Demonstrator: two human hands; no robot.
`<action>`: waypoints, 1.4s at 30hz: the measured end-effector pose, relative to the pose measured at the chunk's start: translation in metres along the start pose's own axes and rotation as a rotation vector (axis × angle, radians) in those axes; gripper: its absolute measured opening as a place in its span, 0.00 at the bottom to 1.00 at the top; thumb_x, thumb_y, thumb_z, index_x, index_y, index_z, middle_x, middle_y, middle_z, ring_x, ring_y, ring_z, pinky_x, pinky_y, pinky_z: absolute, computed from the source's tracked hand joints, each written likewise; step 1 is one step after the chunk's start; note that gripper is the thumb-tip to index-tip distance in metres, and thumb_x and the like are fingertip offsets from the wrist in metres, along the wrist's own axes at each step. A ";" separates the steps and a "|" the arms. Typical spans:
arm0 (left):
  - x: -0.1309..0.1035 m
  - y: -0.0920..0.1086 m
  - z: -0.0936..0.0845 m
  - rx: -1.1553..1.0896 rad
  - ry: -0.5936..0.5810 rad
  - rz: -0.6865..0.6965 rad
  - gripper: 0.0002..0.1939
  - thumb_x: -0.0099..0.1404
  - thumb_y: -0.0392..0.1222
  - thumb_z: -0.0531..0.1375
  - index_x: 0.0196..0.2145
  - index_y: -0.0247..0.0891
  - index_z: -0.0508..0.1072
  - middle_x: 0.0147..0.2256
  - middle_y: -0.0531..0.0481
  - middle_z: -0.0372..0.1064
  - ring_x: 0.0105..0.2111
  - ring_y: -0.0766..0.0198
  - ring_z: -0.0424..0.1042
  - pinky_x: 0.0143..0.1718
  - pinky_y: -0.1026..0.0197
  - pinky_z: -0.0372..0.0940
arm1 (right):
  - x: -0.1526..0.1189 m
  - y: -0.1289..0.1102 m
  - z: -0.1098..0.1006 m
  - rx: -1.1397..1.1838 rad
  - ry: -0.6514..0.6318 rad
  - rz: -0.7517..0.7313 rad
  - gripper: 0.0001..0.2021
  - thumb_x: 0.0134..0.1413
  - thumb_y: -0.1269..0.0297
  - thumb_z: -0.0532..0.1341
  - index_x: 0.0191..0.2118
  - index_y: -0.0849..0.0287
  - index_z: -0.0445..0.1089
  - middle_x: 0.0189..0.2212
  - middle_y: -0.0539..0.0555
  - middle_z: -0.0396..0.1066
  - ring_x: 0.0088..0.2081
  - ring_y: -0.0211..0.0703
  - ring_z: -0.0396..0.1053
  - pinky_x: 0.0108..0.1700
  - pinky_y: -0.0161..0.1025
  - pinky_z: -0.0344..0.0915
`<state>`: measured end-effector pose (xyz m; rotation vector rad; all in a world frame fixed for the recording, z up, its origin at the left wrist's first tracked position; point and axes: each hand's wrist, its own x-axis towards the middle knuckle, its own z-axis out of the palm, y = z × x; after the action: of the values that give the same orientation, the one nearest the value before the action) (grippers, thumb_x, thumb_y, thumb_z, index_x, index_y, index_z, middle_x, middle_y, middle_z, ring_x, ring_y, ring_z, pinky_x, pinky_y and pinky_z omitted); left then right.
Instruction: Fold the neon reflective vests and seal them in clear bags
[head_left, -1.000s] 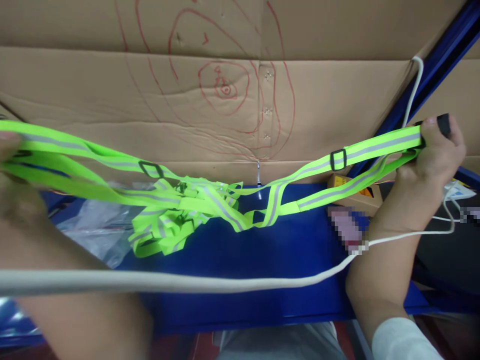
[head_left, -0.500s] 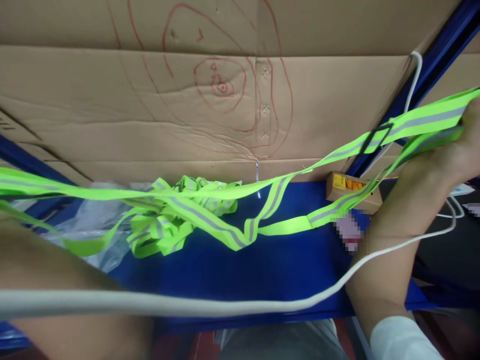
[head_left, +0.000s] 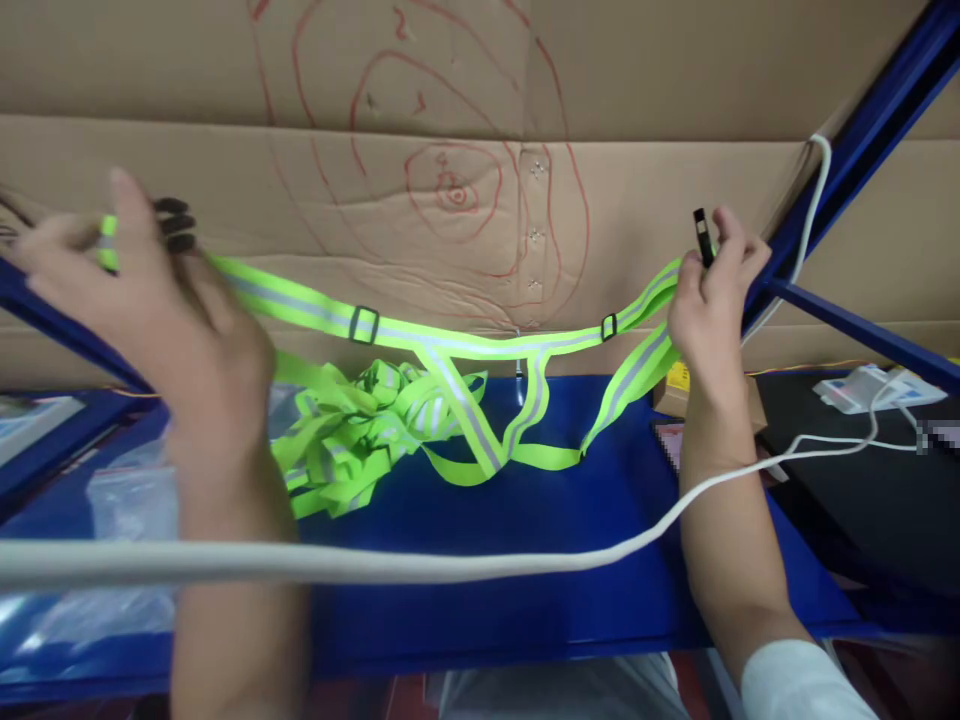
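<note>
A neon yellow-green reflective harness [head_left: 480, 348] with a grey stripe and black slider buckles hangs in a shallow curve between my hands. At the left, my left hand [head_left: 150, 290] is closed on one end of it; a black buckle part shows beyond the fingers. My right hand [head_left: 716, 300] grips the other end, with a black clip [head_left: 703, 235] sticking up from the fingers. The harness's lower straps form a V that dips to the blue shelf. Behind it lies a tangled heap of the same reflective straps [head_left: 337, 450].
The blue shelf [head_left: 525, 560] has cardboard behind it, marked with red rings [head_left: 456, 195]. A white cable [head_left: 465, 568] crosses in front of my forearms. Clear plastic bags [head_left: 127, 500] lie at left, a small carton [head_left: 754, 405] at right. Blue posts [head_left: 862, 150] frame the shelf.
Both hands have moved inward and into fuller view, from the picture's edges. The stretched harness now sags more, and its two slider buckles show between my hands.
</note>
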<state>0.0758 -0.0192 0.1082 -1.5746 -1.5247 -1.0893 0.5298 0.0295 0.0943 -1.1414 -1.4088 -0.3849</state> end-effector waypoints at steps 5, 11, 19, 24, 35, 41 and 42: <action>-0.013 0.077 -0.020 -0.081 -0.246 -0.031 0.29 0.78 0.46 0.47 0.73 0.42 0.51 0.63 0.42 0.61 0.62 0.45 0.63 0.62 0.38 0.61 | -0.020 -0.064 0.001 0.040 -0.280 -0.187 0.25 0.68 0.69 0.50 0.68 0.50 0.60 0.60 0.62 0.59 0.64 0.53 0.59 0.65 0.56 0.59; -0.030 0.122 -0.036 -0.086 -0.451 0.320 0.24 0.76 0.45 0.50 0.67 0.45 0.65 0.58 0.41 0.71 0.53 0.49 0.74 0.49 0.51 0.72 | -0.060 -0.130 0.004 -0.011 -0.616 -0.333 0.23 0.66 0.70 0.56 0.64 0.46 0.68 0.58 0.56 0.67 0.53 0.50 0.70 0.46 0.43 0.73; -0.029 0.122 -0.043 -0.022 -0.400 0.304 0.25 0.75 0.41 0.50 0.67 0.42 0.65 0.58 0.37 0.70 0.53 0.45 0.73 0.48 0.47 0.73 | -0.071 -0.134 0.012 0.144 -0.503 -0.344 0.20 0.68 0.69 0.56 0.61 0.51 0.71 0.56 0.57 0.70 0.54 0.47 0.71 0.49 0.42 0.71; -0.033 0.122 -0.035 -0.037 -0.344 0.334 0.27 0.74 0.40 0.51 0.68 0.37 0.61 0.55 0.34 0.71 0.53 0.46 0.73 0.47 0.49 0.74 | -0.074 -0.133 0.016 0.177 -0.415 -0.329 0.20 0.67 0.69 0.55 0.60 0.53 0.72 0.55 0.60 0.69 0.55 0.51 0.69 0.56 0.49 0.70; -0.041 0.128 -0.016 -0.273 -0.312 0.333 0.38 0.72 0.38 0.53 0.74 0.37 0.42 0.57 0.33 0.64 0.56 0.48 0.68 0.57 0.46 0.68 | -0.086 -0.142 0.024 0.187 -0.452 -0.316 0.24 0.65 0.70 0.55 0.66 0.59 0.65 0.58 0.64 0.65 0.59 0.56 0.65 0.61 0.53 0.67; -0.041 0.135 -0.018 -0.282 -0.374 0.349 0.37 0.69 0.34 0.53 0.72 0.41 0.48 0.58 0.34 0.61 0.57 0.48 0.67 0.56 0.46 0.68 | -0.084 -0.148 0.024 0.348 -0.546 -0.346 0.25 0.65 0.69 0.56 0.66 0.61 0.61 0.61 0.66 0.59 0.65 0.55 0.58 0.66 0.55 0.61; -0.039 0.135 -0.022 -0.259 -0.356 0.327 0.33 0.69 0.35 0.53 0.70 0.43 0.53 0.58 0.36 0.61 0.57 0.47 0.68 0.54 0.46 0.69 | -0.081 -0.147 0.022 0.401 -0.556 -0.347 0.26 0.65 0.65 0.59 0.67 0.58 0.60 0.63 0.65 0.57 0.67 0.55 0.56 0.67 0.55 0.59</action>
<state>0.2087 -0.0664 0.0924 -2.2026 -1.3106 -0.8772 0.3828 -0.0531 0.0740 -0.6921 -2.0733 -0.0076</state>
